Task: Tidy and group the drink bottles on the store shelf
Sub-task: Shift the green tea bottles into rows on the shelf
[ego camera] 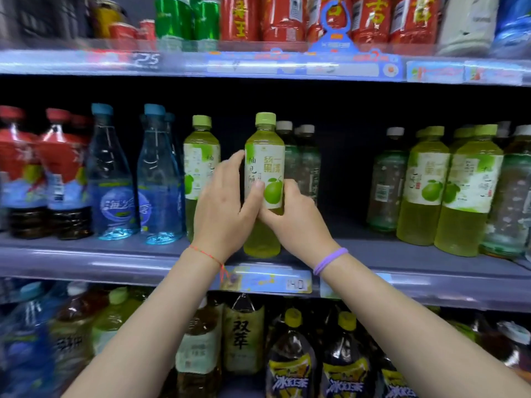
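green pomelo drink bottle [264,168] | upright | middle shelf [115,254] front edge

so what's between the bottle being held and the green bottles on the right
Head view: bare shelf between the held bottle and the right-hand green bottles, apart from white-capped bottles just behind it.

green bottle [264,156]: clear glossy plastic, paper-like label | shelf [86,254]: smooth

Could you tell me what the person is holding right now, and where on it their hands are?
Both hands grip one green-capped pomelo drink bottle around its labelled middle: left hand wraps its left side, right hand its lower right.
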Motion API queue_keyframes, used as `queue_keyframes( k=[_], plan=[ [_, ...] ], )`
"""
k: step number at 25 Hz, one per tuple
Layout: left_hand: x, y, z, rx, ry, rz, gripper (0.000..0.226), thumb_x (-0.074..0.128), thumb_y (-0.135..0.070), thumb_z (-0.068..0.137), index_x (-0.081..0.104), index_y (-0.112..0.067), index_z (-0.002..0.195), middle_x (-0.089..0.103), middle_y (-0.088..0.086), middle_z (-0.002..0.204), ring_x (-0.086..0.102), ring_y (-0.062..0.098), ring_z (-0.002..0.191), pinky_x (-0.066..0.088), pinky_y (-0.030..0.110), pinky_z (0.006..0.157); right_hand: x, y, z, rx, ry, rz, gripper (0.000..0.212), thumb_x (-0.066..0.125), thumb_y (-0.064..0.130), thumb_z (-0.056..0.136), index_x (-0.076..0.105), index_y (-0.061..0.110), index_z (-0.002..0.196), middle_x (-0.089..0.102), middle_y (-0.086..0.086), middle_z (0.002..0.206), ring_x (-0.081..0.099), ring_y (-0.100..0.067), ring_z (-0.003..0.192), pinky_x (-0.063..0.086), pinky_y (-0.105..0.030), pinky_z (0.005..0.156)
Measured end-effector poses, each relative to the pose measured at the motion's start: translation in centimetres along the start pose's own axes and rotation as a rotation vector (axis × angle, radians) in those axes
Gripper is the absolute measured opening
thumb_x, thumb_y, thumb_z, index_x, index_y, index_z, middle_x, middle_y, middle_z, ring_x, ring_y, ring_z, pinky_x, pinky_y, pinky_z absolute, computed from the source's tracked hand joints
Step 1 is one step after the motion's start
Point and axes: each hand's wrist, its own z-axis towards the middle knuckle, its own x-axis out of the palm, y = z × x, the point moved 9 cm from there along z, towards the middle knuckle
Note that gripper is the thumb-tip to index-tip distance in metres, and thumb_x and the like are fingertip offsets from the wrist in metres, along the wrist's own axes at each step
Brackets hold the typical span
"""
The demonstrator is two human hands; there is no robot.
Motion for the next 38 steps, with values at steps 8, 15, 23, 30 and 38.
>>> queue_keyframes(
  k=[8,15,23,30,38],
  plan=[
    [0.1,1.4,-0.9,0.101,-0.005,0.274,0.041,0.053,-0.026,0.087,0.061,-0.015,0.126,0.054,0.012,0.124,0.055,0.030,0.109,0.049,0.045,0.085,3.5,1.5,2.4,-0.013,0.092,-0.477,0.023,0.047,0.030,0.099,0.058,0.011,0.092,0.060,-0.005,0.084,0.061,-0.031,0.081,0.048,-0.036,0.065],
    [5.6,0.4,-0.5,-0.125,0.378,0.163,0.053,0.048,-0.024,0.096,0.038,-0.011,0.147,0.054,0.015,0.135,0.055,0.035,0.120,0.045,0.040,0.092,-0.7,-0.6,2.5,0.010,-0.057,-0.469,0.019,0.048,0.027,0.096,0.061,0.017,0.089,0.065,-0.002,0.084,0.061,-0.026,0.077,0.051,-0.035,0.063],
    [12.7,2.5,1.4,-0.722,0.430,-0.410,0.091,0.078,-0.042,0.057,0.038,-0.010,0.131,0.062,0.011,0.127,0.062,0.027,0.113,0.052,0.041,0.099,-4.2,-11.5,3.3,0.603,0.058,0.252,0.068,0.058,0.044,0.086,0.040,0.009,0.142,0.050,-0.007,0.137,0.052,-0.024,0.118,0.050,-0.040,0.095],
    [16.3,-3.2,0.3,-0.587,0.574,-0.382,0.049,0.072,-0.030,0.087,0.046,-0.006,0.121,0.064,0.012,0.113,0.065,0.029,0.106,0.054,0.033,0.083,-6.2,-10.9,2.3,0.445,0.059,0.224,0.035,0.049,0.028,0.091,0.055,0.010,0.120,0.061,-0.006,0.110,0.058,-0.019,0.092,0.047,-0.031,0.076],
    [16.2,-14.7,0.4,0.108,0.192,0.379,0.071,0.053,-0.012,0.083,0.030,0.006,0.148,0.039,0.030,0.145,0.042,0.044,0.132,0.036,0.047,0.109,-20.8,-9.9,-3.1,0.103,-0.664,-0.475,0.052,0.058,0.019,0.078,0.047,0.012,0.128,0.043,-0.014,0.130,0.043,-0.035,0.116,0.036,-0.045,0.093]
  ],
)
